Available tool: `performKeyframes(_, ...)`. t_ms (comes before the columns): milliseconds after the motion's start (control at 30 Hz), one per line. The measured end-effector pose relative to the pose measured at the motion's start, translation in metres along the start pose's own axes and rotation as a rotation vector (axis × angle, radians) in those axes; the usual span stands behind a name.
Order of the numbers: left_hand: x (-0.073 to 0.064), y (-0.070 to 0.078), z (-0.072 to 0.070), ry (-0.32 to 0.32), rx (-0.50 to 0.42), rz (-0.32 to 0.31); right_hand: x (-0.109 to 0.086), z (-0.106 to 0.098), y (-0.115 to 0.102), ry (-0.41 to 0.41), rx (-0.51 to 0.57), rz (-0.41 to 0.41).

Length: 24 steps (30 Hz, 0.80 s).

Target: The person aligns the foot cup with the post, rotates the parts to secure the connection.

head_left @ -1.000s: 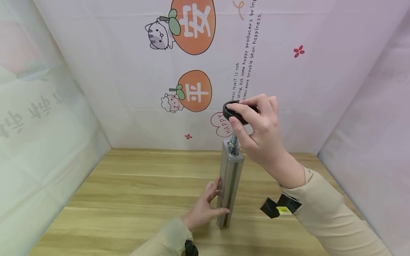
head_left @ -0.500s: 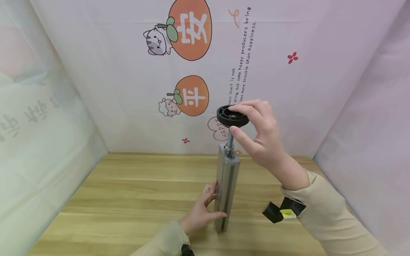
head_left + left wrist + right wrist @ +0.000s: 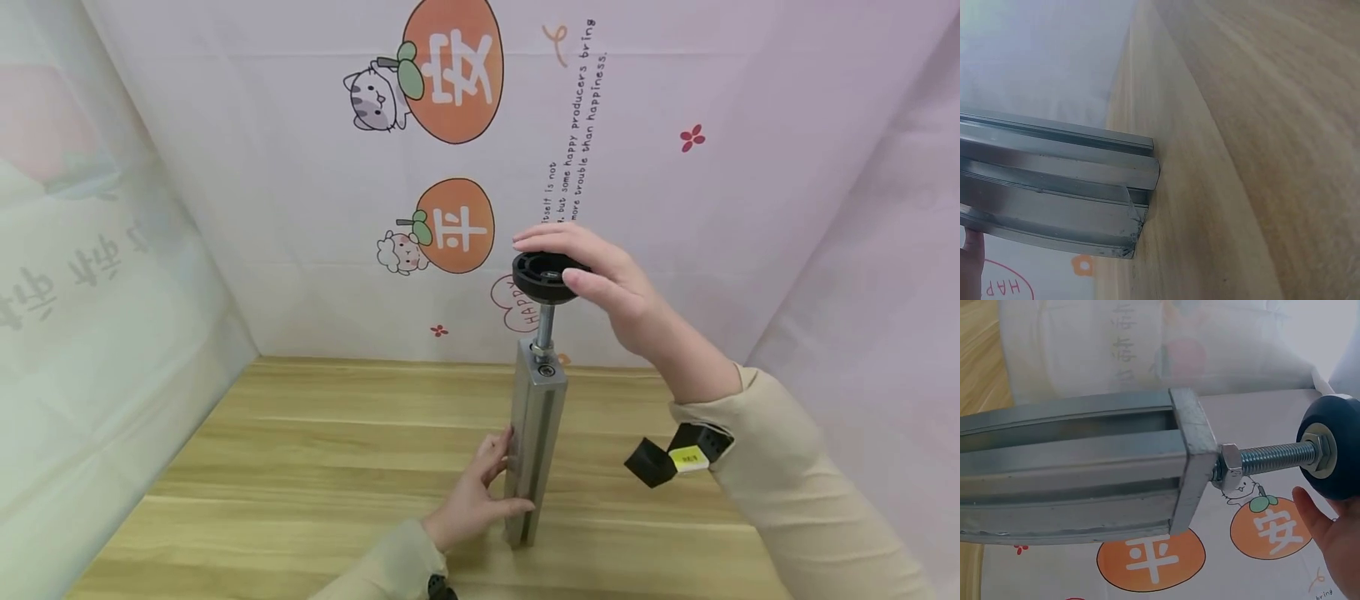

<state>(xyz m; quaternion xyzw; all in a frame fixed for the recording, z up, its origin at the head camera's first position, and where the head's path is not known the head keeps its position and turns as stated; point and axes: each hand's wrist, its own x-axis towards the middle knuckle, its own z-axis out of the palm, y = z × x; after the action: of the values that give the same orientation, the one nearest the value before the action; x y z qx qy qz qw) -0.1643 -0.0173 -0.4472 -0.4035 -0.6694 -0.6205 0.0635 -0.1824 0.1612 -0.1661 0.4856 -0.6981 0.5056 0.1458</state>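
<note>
An aluminium profile (image 3: 534, 450) stands upright on the wooden table, with an end cap on top. A threaded rod (image 3: 1275, 457) with a hex nut (image 3: 1230, 466) rises from that cap and carries a round black levelling foot (image 3: 536, 288), its hollow underside facing up. Low on the profile, my left hand (image 3: 472, 504) grips it between thumb and fingers. My right hand (image 3: 618, 292) is at the foot's right side, fingers fairly straight over the far rim and thumb at the near rim. In the left wrist view the profile's lower end (image 3: 1104, 187) meets the table.
The wooden table (image 3: 300, 467) extends around the profile. Behind it hangs a white printed cloth (image 3: 315, 300) with orange fruit drawings, and pale cloth walls (image 3: 847, 242) close off both sides. A black wrist camera (image 3: 678, 454) hangs below my right wrist.
The right hand went from pinching the levelling foot to spreading its straighter fingers across the rim. The foot appears turned and less tilted. The left hand keeps its grip on the profile.
</note>
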Motion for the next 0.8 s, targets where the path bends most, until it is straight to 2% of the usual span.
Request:
performKeyframes(167, -0.0005, -0.0002, 0.0001, 0.001, 0.030, -0.009, 0.0023, -0.0068, -0.0006, -0.048, 0.113, 0.055)
performKeyframes(333, -0.0015, -0.0014, 0.0004, 0.003, 0.020, -0.015, 0.0025, -0.0102, -0.0014, -0.103, 0.167, 0.055)
performKeyframes(433, -0.0019, -0.0012, 0.0011, 0.000, 0.010, -0.020, 0.0011, -0.0108, -0.0022, -0.110, 0.185, 0.078)
performKeyframes(800, -0.0011, 0.0020, 0.0003, 0.002, 0.005, -0.021, 0.0003, -0.0117, -0.0051, -0.111, 0.074, 0.046)
